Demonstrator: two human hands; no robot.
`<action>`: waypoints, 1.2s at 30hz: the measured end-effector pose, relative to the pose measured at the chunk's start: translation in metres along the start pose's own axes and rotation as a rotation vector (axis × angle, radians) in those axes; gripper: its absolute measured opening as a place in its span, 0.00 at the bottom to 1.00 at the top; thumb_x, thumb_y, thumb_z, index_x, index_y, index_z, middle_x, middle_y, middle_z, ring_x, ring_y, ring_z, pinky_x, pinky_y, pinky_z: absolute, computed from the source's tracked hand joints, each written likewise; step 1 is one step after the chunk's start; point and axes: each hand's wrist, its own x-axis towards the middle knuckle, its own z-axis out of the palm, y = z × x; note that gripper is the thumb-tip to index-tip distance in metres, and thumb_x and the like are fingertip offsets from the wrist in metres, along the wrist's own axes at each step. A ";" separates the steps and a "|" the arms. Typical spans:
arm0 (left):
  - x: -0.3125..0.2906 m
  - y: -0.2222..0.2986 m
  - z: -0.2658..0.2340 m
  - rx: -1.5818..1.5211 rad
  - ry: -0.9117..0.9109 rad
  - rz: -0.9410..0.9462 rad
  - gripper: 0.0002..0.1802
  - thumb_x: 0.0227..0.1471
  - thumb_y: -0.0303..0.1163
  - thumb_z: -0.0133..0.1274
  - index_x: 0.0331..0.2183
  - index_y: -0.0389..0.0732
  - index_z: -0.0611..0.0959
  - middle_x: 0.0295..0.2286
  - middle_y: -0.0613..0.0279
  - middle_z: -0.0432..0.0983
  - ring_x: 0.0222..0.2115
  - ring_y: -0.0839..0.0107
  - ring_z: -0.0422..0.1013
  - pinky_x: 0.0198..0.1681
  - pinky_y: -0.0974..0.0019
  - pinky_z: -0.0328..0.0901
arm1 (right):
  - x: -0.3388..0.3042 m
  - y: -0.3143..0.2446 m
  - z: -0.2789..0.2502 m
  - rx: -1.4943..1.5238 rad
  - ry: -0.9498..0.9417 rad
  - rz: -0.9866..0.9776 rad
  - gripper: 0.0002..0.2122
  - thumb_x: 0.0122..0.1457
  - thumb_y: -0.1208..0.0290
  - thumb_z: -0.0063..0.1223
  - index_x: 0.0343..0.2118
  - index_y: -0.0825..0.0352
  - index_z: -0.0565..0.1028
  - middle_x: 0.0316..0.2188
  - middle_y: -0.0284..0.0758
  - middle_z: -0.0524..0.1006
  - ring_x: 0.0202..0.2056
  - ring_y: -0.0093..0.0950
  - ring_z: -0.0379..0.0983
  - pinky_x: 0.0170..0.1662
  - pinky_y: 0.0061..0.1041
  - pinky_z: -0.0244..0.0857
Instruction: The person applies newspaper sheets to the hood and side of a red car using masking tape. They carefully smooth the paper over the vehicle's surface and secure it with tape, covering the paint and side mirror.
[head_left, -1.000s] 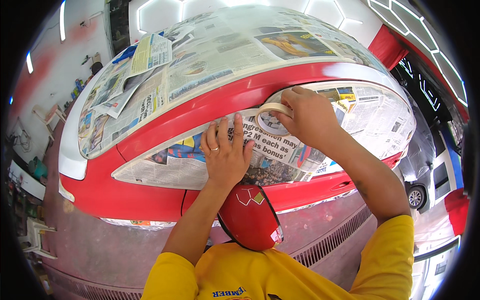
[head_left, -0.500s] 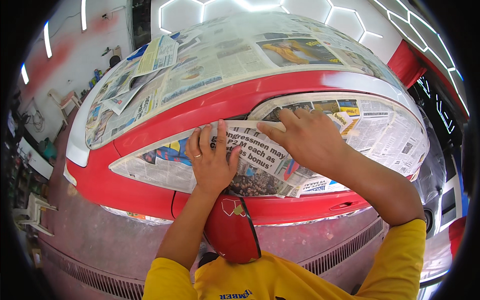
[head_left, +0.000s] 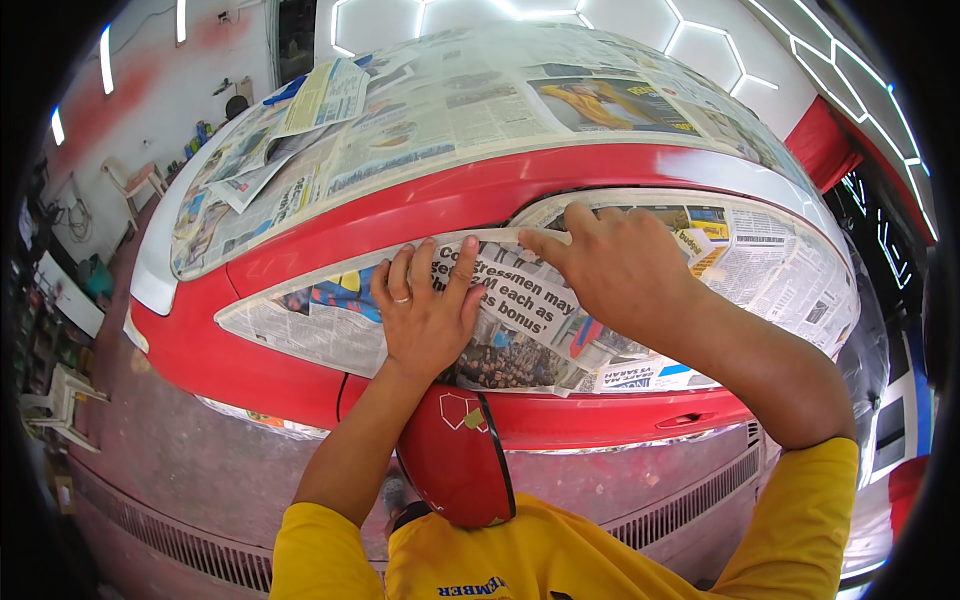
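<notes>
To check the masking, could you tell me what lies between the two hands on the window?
In the head view, newspaper with a tape strip spans left hand to right hand.

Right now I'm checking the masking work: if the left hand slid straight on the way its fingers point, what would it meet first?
The left hand lies flat on the newspaper, fingers pointing up. It would likely first meet the masking tape strip along the paper's upper edge, then the red car body.

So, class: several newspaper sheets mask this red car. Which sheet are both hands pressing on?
The sheet over the side window, below the red roof rail. The left hand lies flat on it; the right hand presses its taped upper edge.
</notes>
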 end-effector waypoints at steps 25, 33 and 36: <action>0.014 0.005 -0.023 -0.097 -0.109 -0.087 0.36 0.59 0.46 0.65 0.66 0.46 0.79 0.59 0.46 0.68 0.60 0.46 0.62 0.64 0.38 0.56 | 0.018 0.003 -0.015 0.119 -0.140 0.075 0.22 0.64 0.70 0.58 0.61 0.49 0.83 0.38 0.40 0.83 0.33 0.35 0.85 0.36 0.36 0.77; 0.025 0.016 -0.033 -0.078 -0.177 -0.141 0.36 0.58 0.42 0.66 0.67 0.58 0.80 0.59 0.44 0.67 0.61 0.44 0.61 0.63 0.39 0.57 | 0.023 -0.002 -0.024 0.109 -0.190 0.097 0.18 0.66 0.69 0.56 0.57 0.54 0.85 0.39 0.37 0.85 0.40 0.32 0.86 0.39 0.35 0.79; 0.023 0.015 -0.032 -0.093 -0.180 -0.136 0.36 0.58 0.42 0.66 0.67 0.62 0.79 0.58 0.45 0.67 0.61 0.44 0.61 0.63 0.39 0.56 | 0.021 -0.003 -0.022 0.123 -0.169 0.126 0.17 0.66 0.68 0.56 0.56 0.53 0.85 0.40 0.37 0.85 0.42 0.32 0.86 0.41 0.35 0.79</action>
